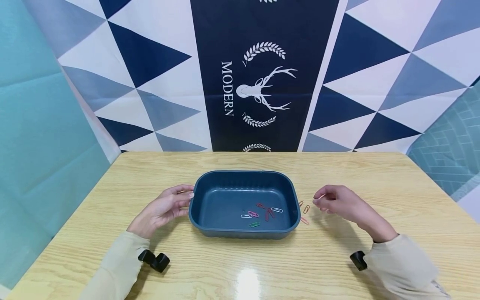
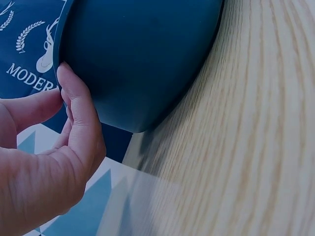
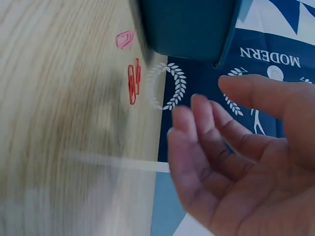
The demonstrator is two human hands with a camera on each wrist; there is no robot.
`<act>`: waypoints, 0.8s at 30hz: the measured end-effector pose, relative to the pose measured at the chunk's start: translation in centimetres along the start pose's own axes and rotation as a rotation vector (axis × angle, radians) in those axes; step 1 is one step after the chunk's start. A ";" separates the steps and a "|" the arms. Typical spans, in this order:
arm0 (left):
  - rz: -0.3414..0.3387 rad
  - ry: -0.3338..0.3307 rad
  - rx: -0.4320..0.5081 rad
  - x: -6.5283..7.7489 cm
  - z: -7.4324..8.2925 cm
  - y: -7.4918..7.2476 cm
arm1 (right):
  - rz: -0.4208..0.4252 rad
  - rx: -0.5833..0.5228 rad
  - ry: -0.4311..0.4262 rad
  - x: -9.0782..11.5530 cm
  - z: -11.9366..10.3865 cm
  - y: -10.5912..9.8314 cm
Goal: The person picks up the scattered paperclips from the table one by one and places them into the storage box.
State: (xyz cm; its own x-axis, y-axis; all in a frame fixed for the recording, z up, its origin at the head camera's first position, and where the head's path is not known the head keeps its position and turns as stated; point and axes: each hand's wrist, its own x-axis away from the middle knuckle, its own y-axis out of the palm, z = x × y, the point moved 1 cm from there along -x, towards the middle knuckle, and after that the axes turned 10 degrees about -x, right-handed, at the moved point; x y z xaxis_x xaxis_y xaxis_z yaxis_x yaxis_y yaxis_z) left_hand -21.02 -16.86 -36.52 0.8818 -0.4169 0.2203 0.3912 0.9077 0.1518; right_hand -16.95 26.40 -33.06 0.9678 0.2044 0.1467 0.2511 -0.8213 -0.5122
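Note:
A dark teal plastic tray (image 1: 240, 234) sits on the table in the middle of the head view. My left hand (image 1: 166, 208) pinches its left rim between thumb and fingers; the left wrist view shows the grip on the tray wall (image 2: 142, 54) up close. Inside the tray lie several paper clips, among them a green one (image 1: 254, 224), a pink one (image 1: 253, 214) and a white one (image 1: 276, 210). Right of the tray, my right hand (image 1: 343, 204) hovers with loosely bent fingers and nothing between them. Near it on the table are red-orange paper clips (image 3: 131, 84) and a pink one (image 3: 125, 39).
The wooden table (image 1: 210, 266) reaches back to a wall hanging (image 1: 258, 83) with triangles and a deer head. A teal sheet (image 1: 41, 146) borders the left side. Black wrist mounts (image 1: 153, 260) sit on both sleeves.

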 end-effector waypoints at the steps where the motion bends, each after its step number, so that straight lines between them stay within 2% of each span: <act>1: -0.002 0.000 0.002 0.0 0.0 0.0 | 0.004 0.021 0.000 -0.1 0.0 0.1; 10: -0.010 0.009 0.005 0.0 0.0 0.0 | 0.016 0.178 0.040 -0.8 0.4 1.6; 24: 0.011 -0.012 0.000 0.0 -0.1 0.0 | 0.014 0.264 0.065 -1.4 0.9 2.7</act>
State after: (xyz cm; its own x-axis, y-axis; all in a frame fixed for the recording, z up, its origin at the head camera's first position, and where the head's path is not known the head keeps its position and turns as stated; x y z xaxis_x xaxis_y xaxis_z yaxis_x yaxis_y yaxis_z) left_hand -21.04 -16.88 -36.60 0.8830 -0.4073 0.2332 0.3813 0.9123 0.1493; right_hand -17.58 24.37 -35.37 0.9703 0.1529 0.1875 0.2416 -0.6544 -0.7165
